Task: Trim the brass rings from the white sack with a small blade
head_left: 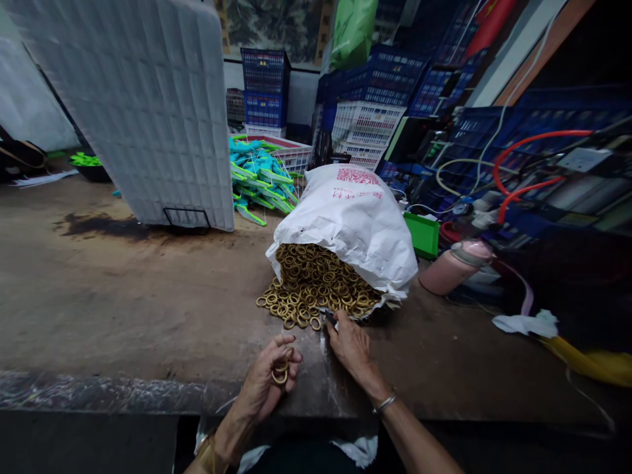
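So the left hand [271,375] is palm up near the front edge of the workbench [148,316], fingers curled loosely around a few brass rings [280,374], and there's a gold-colored band [211,454] on that wrist. The right hand [351,343] is just to the right and a bit farther in, pinching a small dark tool [330,318] whose thin tip is right at the near edge of the ring pile [301,299]. Can't really tell what kind of tool it is, its far end gets lost against the rings. That wrist has 1 metal bangle [384,401]. The pile spills out of a big white sack [353,217] lying on its side in the middle, mouth facing the near side, red printing on the far part. Right of the sack there's a green tray [421,235] and a pink bottle [451,266], leaning over, with a red hose [508,161] looping above on the far right. Far side, left of the sack, is a heap of turquoise and green plastic pieces [264,174], then a tall pale ribbed panel [162,118] standing tilted by a black wire stand [186,217]. Blue and white crates [368,125] are stacked way at the back.
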`<state>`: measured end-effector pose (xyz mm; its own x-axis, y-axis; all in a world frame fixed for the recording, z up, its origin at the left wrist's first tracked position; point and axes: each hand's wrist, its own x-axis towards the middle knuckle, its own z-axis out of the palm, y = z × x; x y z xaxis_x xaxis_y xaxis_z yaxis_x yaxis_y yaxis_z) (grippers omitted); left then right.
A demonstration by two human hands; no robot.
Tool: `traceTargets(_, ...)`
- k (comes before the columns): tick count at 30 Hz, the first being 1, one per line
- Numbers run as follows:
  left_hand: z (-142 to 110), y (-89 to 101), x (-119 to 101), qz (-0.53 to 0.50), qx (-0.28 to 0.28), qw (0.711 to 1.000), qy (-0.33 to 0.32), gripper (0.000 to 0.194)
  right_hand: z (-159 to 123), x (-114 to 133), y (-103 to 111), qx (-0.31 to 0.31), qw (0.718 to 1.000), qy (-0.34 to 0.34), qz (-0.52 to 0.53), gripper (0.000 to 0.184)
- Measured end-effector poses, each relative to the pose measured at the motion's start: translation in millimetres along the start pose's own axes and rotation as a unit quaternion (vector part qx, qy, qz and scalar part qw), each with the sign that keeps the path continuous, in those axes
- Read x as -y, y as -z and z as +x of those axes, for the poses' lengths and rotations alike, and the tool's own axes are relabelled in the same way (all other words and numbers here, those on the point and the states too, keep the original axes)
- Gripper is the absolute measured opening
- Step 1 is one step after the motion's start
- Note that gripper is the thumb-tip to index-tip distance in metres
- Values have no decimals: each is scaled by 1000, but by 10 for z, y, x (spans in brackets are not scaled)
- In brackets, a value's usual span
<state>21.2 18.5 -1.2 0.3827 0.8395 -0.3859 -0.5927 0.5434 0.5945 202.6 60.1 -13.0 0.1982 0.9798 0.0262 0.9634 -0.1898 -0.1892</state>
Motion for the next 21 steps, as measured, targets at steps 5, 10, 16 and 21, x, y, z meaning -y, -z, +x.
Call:
traceTargets(5,27,24,11,-41,-16,998,38,14,27,28,11,6,1000,-1,22,18)
traceTargets(10,88,-7,35,-23,-27,999,25,16,10,4,-14,6,999,15,40,17)
traceTargets(16,126,-55,48,15,-25,1000,8,17,-40,-51,-42,-2,997,39,65,20)
traceTargets(21,125,-26,52,30,-37,999,4,21,-14,-69,-47,-8,988,83,129,29)
